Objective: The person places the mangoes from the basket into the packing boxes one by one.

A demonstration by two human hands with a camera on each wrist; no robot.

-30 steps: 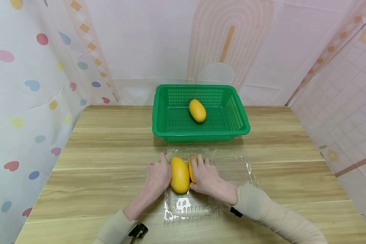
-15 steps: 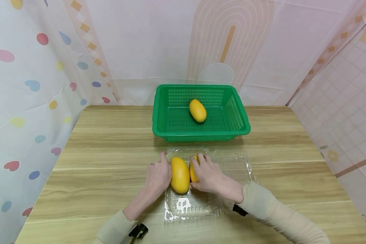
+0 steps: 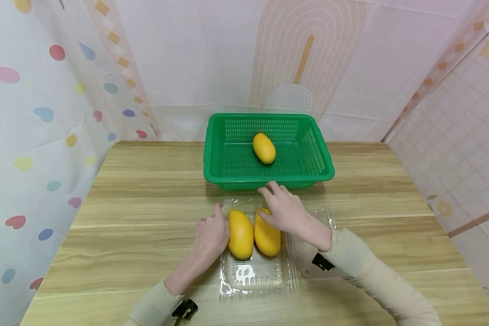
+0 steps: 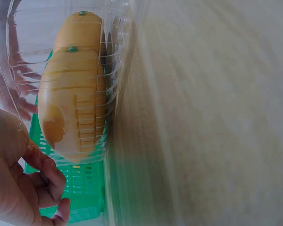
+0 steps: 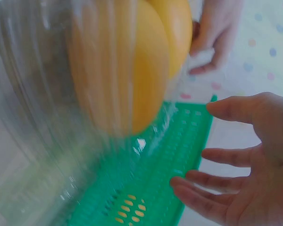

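Note:
Two yellow mangoes lie side by side in a clear plastic clamshell box (image 3: 256,283), the left mango (image 3: 241,235) and the right mango (image 3: 267,235). At the box's left rim my left hand (image 3: 213,231) grips the edge; in the left wrist view its fingers (image 4: 51,176) curl at the clear rim. My right hand (image 3: 284,207) is over the far end of the right mango and holds nothing. Its fingers are spread apart in the right wrist view, with the thumb (image 5: 233,108) separate from them.
Behind the box stands a green plastic basket (image 3: 269,178) with one more mango (image 3: 264,148) inside. The box's clear lid (image 3: 315,226) lies folded out to the right, partly under my right forearm. Printed cloth hangs around the wooden table (image 3: 146,203).
My right hand has let go of the right mango and moved up and away toward the basket, uncovering the fruit. The left hand has stayed at the box's rim.

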